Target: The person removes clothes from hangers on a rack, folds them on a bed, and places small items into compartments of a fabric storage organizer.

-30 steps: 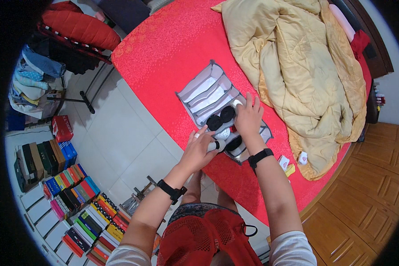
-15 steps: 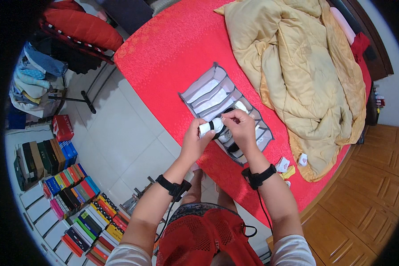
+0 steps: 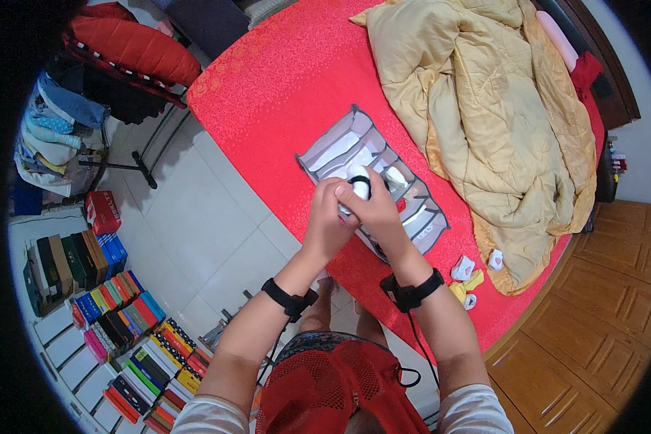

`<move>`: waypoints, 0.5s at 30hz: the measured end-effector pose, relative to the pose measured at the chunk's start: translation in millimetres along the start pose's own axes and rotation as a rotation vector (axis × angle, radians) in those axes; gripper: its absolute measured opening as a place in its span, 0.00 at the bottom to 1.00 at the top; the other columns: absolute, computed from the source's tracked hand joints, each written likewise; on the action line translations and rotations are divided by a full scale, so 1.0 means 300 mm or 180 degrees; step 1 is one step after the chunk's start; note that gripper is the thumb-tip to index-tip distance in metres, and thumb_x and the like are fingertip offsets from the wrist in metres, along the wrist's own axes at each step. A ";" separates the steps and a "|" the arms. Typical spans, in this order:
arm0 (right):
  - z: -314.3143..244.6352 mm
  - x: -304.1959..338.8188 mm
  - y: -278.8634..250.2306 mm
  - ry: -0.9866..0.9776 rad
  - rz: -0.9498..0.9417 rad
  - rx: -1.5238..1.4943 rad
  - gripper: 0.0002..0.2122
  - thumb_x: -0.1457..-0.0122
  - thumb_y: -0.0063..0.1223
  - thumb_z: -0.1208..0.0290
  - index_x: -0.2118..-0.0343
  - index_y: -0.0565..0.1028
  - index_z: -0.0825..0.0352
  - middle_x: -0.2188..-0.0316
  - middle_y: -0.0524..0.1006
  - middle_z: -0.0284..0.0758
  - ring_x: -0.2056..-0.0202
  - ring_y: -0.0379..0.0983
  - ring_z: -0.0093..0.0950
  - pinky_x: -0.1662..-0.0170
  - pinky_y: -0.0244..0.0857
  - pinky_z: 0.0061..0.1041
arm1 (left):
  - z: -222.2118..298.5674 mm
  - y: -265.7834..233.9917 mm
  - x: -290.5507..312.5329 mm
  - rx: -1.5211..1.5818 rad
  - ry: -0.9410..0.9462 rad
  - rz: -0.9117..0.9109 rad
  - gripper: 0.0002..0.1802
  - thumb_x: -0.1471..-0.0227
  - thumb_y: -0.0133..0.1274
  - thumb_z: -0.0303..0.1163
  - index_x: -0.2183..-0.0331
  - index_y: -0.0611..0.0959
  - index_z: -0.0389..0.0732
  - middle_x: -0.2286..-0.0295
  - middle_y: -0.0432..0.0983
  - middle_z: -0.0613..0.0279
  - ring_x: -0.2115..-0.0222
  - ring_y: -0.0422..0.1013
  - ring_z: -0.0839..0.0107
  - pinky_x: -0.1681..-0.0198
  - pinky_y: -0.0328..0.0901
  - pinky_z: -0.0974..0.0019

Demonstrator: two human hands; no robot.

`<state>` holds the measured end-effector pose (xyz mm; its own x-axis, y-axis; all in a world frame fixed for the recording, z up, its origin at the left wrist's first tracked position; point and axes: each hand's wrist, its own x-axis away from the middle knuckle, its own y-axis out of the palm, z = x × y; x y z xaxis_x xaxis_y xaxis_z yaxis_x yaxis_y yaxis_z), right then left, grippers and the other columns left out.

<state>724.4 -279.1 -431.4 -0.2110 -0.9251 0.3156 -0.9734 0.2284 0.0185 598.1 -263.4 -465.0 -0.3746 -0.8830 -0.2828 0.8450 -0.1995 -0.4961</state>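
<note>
Both my hands meet over a grey fabric organizer (image 3: pixel 432 226) that lies open on the red bed. Between them is a rolled white sock (image 3: pixel 357 173) with a black band. My left hand (image 3: pixel 328 221) wraps the roll from the left, fingers curled. My right hand (image 3: pixel 378 211) presses against it from the right, thumb across towards the left fingers. The lower part of the roll is hidden by my hands. A white bundle (image 3: pixel 394 178) sits in an organizer compartment beside my right hand; other compartments are partly covered by my hands and arms.
Small white bundles (image 3: pixel 462 268) and a yellow cloth piece (image 3: pixel 475 279) lie on the red bedcover (image 3: pixel 267 108) to the right. A crumpled gold quilt (image 3: pixel 492 123) covers the far right. Shelved boxes (image 3: pixel 123 311) and a clothes rack (image 3: pixel 145 170) stand left.
My hands have drawn together round the sock, which has turned from lying sideways to pointing away from me. More of the organizer's right-hand compartments show now.
</note>
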 end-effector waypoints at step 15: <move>0.062 -0.152 -0.114 -0.1378 -0.0388 0.2676 0.17 0.51 0.56 0.76 0.55 0.75 0.65 0.64 0.78 0.46 0.59 0.73 0.46 0.57 0.69 0.41 | -0.094 -0.033 0.043 -0.1690 -0.0049 -0.0871 0.28 0.61 0.66 0.37 0.57 0.78 0.36 0.51 0.69 0.51 0.46 0.60 0.45 0.44 0.54 0.43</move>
<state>765.7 -250.5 -464.1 0.0455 -0.9986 -0.0252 -0.7007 -0.0140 -0.7133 574.1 -260.9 -487.0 -0.5428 -0.8363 -0.0771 0.4109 -0.1844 -0.8929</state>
